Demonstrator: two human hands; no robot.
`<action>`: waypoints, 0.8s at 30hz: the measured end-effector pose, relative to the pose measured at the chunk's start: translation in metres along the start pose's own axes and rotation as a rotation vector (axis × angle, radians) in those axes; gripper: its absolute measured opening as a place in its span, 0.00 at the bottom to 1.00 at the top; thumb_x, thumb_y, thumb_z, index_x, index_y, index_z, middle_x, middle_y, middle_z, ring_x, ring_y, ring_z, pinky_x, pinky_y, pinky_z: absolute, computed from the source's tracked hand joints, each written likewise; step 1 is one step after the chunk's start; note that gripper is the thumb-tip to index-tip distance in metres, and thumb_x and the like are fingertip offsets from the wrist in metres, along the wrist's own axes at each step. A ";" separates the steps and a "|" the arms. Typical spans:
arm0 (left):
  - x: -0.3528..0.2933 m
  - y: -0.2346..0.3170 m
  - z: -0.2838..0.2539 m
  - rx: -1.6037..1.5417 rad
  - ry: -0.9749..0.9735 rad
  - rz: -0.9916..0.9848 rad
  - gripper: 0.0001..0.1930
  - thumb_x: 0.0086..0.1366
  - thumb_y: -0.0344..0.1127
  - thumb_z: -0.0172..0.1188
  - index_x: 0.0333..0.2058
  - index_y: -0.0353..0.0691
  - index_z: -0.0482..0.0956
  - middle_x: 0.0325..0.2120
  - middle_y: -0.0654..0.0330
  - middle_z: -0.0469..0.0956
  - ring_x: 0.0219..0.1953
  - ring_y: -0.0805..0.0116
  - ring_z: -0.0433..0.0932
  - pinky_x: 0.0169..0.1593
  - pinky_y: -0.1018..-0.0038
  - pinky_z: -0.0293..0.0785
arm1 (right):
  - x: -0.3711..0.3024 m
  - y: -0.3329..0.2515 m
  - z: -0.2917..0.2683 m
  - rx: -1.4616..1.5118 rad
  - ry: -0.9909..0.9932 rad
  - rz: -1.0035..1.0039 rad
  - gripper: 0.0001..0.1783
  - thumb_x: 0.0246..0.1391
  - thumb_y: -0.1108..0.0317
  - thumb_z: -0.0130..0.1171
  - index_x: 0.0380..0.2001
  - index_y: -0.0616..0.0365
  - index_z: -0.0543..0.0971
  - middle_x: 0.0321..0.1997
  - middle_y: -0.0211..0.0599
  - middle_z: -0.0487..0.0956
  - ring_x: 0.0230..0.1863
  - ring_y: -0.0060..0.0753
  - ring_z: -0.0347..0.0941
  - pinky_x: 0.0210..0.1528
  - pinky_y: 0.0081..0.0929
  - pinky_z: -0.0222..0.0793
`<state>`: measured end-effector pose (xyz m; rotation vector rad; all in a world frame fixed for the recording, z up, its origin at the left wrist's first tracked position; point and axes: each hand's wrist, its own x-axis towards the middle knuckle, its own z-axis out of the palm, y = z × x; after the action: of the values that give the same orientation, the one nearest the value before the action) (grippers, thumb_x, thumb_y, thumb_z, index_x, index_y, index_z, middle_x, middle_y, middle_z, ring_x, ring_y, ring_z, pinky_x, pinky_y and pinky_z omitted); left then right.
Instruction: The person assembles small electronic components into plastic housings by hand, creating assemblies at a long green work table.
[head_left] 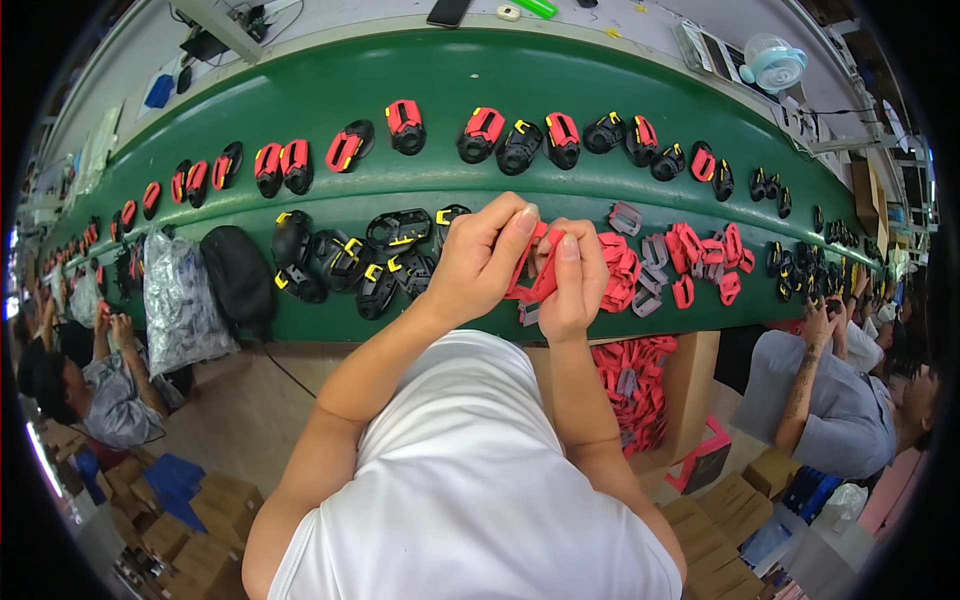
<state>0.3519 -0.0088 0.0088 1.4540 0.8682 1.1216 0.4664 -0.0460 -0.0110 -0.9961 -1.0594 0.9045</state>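
Between my two hands, above the near edge of the green work surface (350, 335), is a red plastic frame (543, 280). My left hand (478, 258) pinches it from one side, thumb and fingers pressed together. My right hand (573, 285) grips the other side, its thumb lying up along the piece. Fingers partly cover the frame. Close to the left hand lie several black plastic shells with yellow clips (400, 230). Beside the right hand is a loose pile of red frames (620, 272), with grey frames (653, 255) mixed among them.
Farther back, a row of black shells, many with red frames (405, 125), runs along the green belt (570, 75). A clear bag (185, 305) and a black bag (238, 270) stand left. Below right is a cardboard box (690, 390) of red frames. Co-workers (820, 390) sit at both sides.
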 end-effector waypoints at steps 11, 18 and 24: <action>0.029 -0.020 -0.004 0.139 0.083 0.112 0.08 0.65 0.30 0.48 0.27 0.32 0.71 0.14 0.58 0.72 0.15 0.71 0.72 0.19 0.77 0.66 | 0.035 0.026 0.009 -0.005 -0.030 0.018 0.12 0.61 0.67 0.39 0.24 0.61 0.65 0.19 0.29 0.65 0.19 0.15 0.56 0.21 0.16 0.54; 0.050 -0.040 -0.010 0.033 0.017 -0.031 0.10 0.66 0.32 0.46 0.26 0.34 0.68 0.13 0.62 0.67 0.13 0.76 0.66 0.18 0.79 0.61 | 0.053 0.055 0.009 -0.061 -0.028 0.004 0.14 0.61 0.67 0.39 0.23 0.61 0.64 0.15 0.28 0.62 0.17 0.16 0.51 0.19 0.19 0.48; 0.056 -0.054 -0.010 0.179 0.071 0.078 0.11 0.68 0.33 0.42 0.27 0.35 0.67 0.12 0.63 0.66 0.13 0.77 0.64 0.17 0.79 0.59 | 0.066 0.071 0.010 -0.088 -0.039 -0.012 0.14 0.61 0.67 0.39 0.22 0.61 0.63 0.14 0.28 0.61 0.16 0.17 0.51 0.19 0.20 0.48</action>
<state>0.3621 0.0566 -0.0331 1.6143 0.9890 1.1840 0.4652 0.0382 -0.0593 -1.0473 -1.1452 0.8762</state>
